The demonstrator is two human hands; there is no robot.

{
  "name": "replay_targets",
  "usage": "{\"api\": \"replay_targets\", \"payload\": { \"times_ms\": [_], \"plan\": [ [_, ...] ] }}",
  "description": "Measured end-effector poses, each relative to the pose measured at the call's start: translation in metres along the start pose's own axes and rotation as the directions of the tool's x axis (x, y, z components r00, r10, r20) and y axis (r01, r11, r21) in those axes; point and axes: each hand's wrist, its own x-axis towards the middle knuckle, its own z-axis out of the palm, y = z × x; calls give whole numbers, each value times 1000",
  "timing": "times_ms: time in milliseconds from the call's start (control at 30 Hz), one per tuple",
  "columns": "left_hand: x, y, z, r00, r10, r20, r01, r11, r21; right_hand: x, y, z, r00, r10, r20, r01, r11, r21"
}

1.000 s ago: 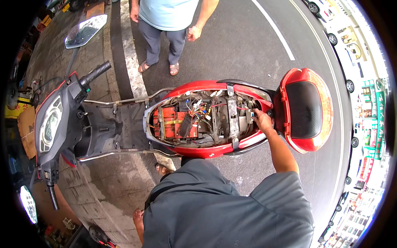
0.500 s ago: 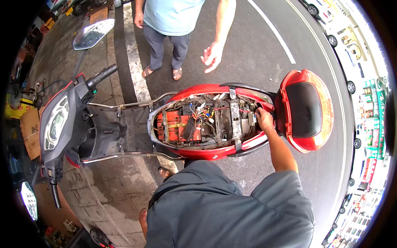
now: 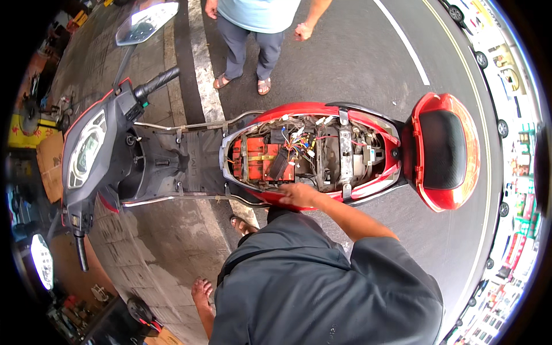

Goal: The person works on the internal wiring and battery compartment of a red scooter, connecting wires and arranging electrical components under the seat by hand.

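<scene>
A red electric scooter stands crosswise before me, its seat area uncovered. Inside the bay lie red battery blocks, a bundle of coloured wires, a metal crossbar and a white-labelled part. Over the near red rim, below the wires, is my right hand, its fingers loosely apart and slightly blurred, with nothing visible in them. My left hand hangs low by my left side, away from the scooter, fingers spread and holding nothing.
A person in a light blue shirt stands across the scooter, hands lowered. To the right is the red top box with a black pad. Handlebars and dash are left. Cardboard and tools lie beyond; parked cars line the far right.
My right hand has left the bay's right end and moved left to the near rim. My left hand shows more fully. The other person's outstretched hand has drawn back. The view has shifted slightly.
</scene>
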Motion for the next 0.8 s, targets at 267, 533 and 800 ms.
{"api": "replay_targets", "payload": {
  "times_ms": [267, 533, 800],
  "plan": [
    [0, -168, -79, 991, 56, -124, -54, 998, 21, 78, 90, 41, 838, 528, -138, -255, 603, 756],
    [-36, -158, -67, 983, -43, -179, 53, 997, 51, 168, 85, 55, 451, 875, -176, -477, 403, 781],
    [-39, -85, -46, 992, 38, -124, -45, 997, -56, 189, 75, 44, 278, 951, -137, -580, 280, 765]
  ]
}}
